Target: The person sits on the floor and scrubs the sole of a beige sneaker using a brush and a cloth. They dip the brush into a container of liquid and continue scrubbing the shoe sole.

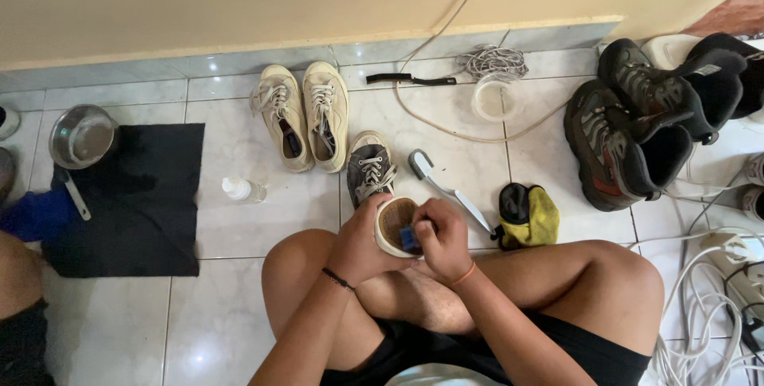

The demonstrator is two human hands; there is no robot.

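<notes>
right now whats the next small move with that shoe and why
Probably another short scrub stroke across the sole: the left hand holds the sneaker sole-up, the right hand presses a small blue scrubber on it, and the sole looks brown.

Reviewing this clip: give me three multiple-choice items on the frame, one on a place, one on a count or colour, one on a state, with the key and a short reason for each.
1. Where does the metal bowl stand?
A. on the black mat's far corner
B. beside the dark boots
C. on the person's lap

2. How many cream canvas shoes stand by the wall?
A. one
B. two
C. four

3. What is the left hand doing?
A. resting flat on the floor
B. gripping a shoe sole-up
C. holding the white bottle

Key: 1 A, the bowl overlaps the black mat at far left. 2 B, a pair stands side by side. 3 B, it grips the shoe while the right hand presses a small blue thing on the sole.
</notes>
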